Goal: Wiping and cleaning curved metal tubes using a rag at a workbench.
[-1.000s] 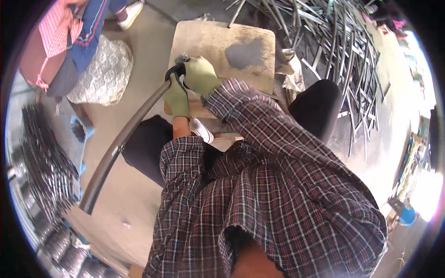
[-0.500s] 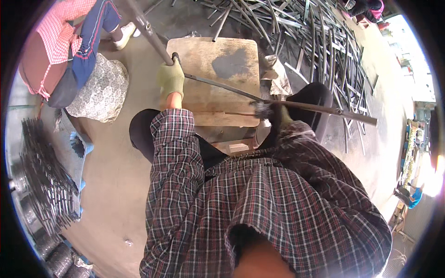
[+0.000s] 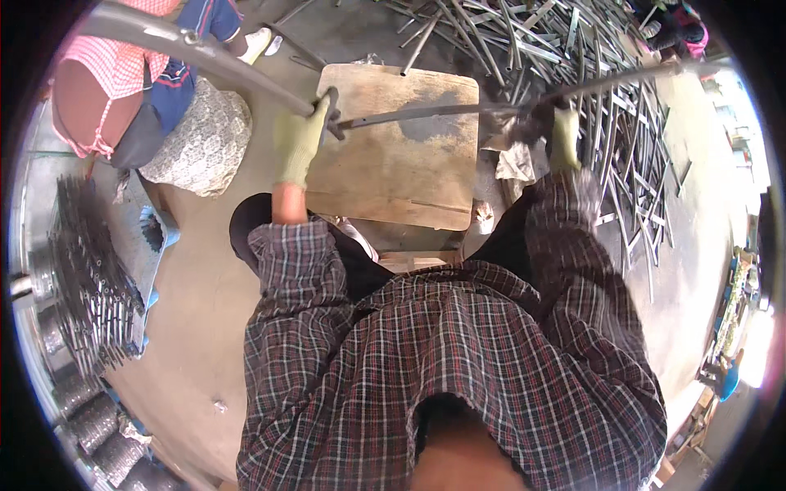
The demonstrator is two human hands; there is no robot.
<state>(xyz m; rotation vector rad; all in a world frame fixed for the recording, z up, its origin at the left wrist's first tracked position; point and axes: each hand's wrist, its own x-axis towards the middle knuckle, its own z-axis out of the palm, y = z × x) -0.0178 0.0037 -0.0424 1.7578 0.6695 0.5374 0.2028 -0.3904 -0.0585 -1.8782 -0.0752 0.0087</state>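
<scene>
A long dark metal tube (image 3: 221,72) crosses in front of me, with thicker ends and a thinner middle stretch (image 3: 426,114). My left hand (image 3: 303,139), in a pale yellow-green glove, is closed round it over the left edge of a worn wooden board (image 3: 393,176). Black smudges mark the glove's fingers. To the right of the board, my right hand (image 3: 563,139), gloved likewise, is closed at the tube's right part. Its fingers look dark and blurred, and whether anything else is in them I cannot make out. The tube's right end reaches over the heap of metal strips.
A large heap of dark metal strips and tubes (image 3: 606,123) covers the floor at far right. At left, a person (image 3: 98,106) sits by a lace-covered bundle (image 3: 205,139). A stack of tubes (image 3: 94,270) lies beside a blue-edged stand (image 3: 160,237). A crumpled cloth (image 3: 516,162) lies beside the board.
My right hand has moved right and away from me, raising the tube's right part from low over my knee to above the heap. The tube's left end now points further left.
</scene>
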